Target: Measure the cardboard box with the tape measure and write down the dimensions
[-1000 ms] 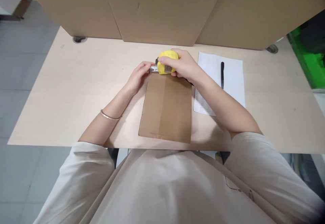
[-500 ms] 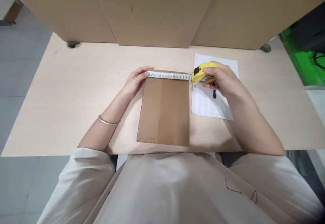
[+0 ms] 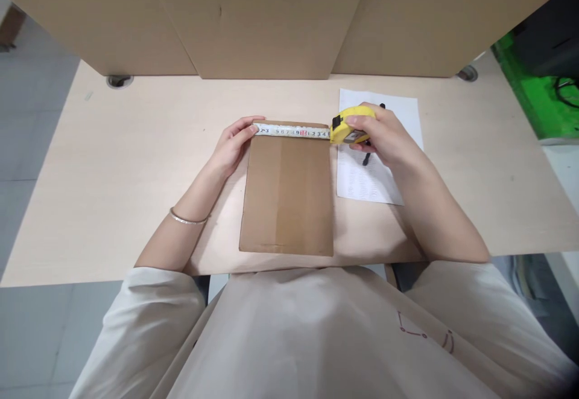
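A flat brown cardboard box (image 3: pixel 287 200) lies on the table in front of me. Along its far edge runs the white blade of a tape measure (image 3: pixel 289 131), with black numbers and a red mark. My left hand (image 3: pixel 233 145) pinches the blade's end with thumb and fingers at the box's far left corner. The yellow case (image 3: pixel 350 122) is gripped in my right hand (image 3: pixel 384 136), close to the far right corner. Beneath that hand is a printed paper sheet (image 3: pixel 357 185), with a black pen (image 3: pixel 367 159) partly hidden by the fingers.
Tall brown cardboard panels (image 3: pixel 262 25) stand along the back of the light wooden table (image 3: pixel 136 163). Cable holes (image 3: pixel 119 81) sit near the back corners. At the far right are a green surface (image 3: pixel 520 85) and a dark object with a black cable (image 3: pixel 565 91).
The view has shifted slightly. The tape case has come a little nearer the box's right edge, covering the last number seen before. More of the pen shows now. Both hands keep their hold.
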The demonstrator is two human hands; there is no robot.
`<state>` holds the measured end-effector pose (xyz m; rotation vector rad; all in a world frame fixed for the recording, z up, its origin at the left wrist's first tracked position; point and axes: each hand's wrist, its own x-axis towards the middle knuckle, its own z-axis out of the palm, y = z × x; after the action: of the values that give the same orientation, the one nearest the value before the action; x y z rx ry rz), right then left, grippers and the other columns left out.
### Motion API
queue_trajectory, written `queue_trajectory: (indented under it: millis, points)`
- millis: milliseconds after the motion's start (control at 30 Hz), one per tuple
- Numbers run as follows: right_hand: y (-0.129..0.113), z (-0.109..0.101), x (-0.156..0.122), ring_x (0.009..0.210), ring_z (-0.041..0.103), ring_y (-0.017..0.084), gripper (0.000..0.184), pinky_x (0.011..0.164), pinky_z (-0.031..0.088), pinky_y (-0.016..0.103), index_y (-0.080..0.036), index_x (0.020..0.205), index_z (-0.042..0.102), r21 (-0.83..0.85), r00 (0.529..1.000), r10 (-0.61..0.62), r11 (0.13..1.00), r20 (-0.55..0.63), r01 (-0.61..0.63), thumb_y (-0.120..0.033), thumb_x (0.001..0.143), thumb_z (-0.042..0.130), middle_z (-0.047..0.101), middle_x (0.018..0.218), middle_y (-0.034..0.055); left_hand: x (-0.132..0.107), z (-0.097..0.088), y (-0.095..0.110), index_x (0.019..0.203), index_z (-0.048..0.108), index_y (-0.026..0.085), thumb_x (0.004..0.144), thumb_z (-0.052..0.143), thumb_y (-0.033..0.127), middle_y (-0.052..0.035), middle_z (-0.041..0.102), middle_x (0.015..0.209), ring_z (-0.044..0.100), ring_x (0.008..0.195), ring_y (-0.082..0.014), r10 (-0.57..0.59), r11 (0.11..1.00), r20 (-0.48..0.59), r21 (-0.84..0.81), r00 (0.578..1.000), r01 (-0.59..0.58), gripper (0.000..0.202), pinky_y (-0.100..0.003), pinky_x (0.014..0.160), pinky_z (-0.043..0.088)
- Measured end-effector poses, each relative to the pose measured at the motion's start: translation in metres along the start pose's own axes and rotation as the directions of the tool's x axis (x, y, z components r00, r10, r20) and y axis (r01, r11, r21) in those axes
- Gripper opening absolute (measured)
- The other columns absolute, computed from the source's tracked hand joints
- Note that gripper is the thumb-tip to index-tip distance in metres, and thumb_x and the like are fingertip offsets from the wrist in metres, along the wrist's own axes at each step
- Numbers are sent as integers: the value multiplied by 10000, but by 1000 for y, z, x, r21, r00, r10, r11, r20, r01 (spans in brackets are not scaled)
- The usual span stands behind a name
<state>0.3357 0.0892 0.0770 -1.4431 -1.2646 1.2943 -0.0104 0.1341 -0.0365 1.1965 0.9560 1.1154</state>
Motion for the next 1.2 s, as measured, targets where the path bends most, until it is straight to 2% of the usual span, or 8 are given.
queue_trajectory:
  millis: [233,400,567,800,900,1000,1100,1200]
  points:
    - [-41,46,13,723,596,176,417,487,414,263,-250,836,676,-46,988,-115,992,107,120,-416,864,1058,722,871,69,0,-2,-6,1349,928,292,882,1048,756,-114,954,1405,866,1423,-367,19,1000,4,-9,1000,-19,670,-550,1331,652]
    - [-44,103,28,667,559,155,487,490,422,272,-260,912,658,-76,966,-97,990,238,118,-515,942,1072,690,863,24,3,-2,-15,1383,911,285,805,1067,868,-116,923,1561,818,1562,-403,63,997,-8,-38,998,-63,835,-567,1407,608]
    - [-44,124,32,682,611,176,520,514,466,295,-271,951,645,-78,959,-65,993,276,90,-507,918,1107,679,874,16,-1,0,-14,1549,806,327,934,926,931,-129,792,1788,679,1759,-432,95,995,-20,20,995,-94,870,-585,1465,550]
    - [-37,117,33,776,698,163,446,697,649,287,-228,915,762,-43,949,-64,996,309,81,-536,952,1084,755,861,25,-99,-7,16,1829,608,375,1155,683,904,-159,693,1845,604,1810,-438,106,934,-124,353,987,-56,861,-667,1522,478]
    - [-31,99,37,868,766,194,441,831,739,328,-253,939,818,126,957,-140,986,252,111,-627,955,1051,807,965,42,-165,-15,22,1934,480,481,1110,733,932,-140,612,1907,611,1782,-462,287,829,128,464,949,-313,972,-696,1486,552]
    - [-21,72,50,980,813,253,418,853,762,362,-299,921,830,231,965,-220,955,145,184,-662,918,1035,821,1016,57,-212,-18,16,2019,341,473,948,986,879,-178,527,1952,563,1809,-499,252,689,318,604,914,-400,1315,-728,1479,583]
    - [-7,50,65,986,801,265,400,793,736,371,-329,963,824,283,976,-202,944,87,170,-658,843,1015,833,1071,55,-237,-15,6,2025,320,492,935,1080,733,-159,668,1820,707,1694,-446,237,688,187,660,953,-301,1350,-689,1382,691]
    - [4,40,70,895,765,255,433,701,679,371,-336,981,788,270,995,-86,960,44,71,-666,764,964,828,1071,57,-249,-8,1,1821,705,411,1005,1049,637,-109,897,1555,899,1401,-396,155,761,-93,646,984,-59,915,-646,1290,761]
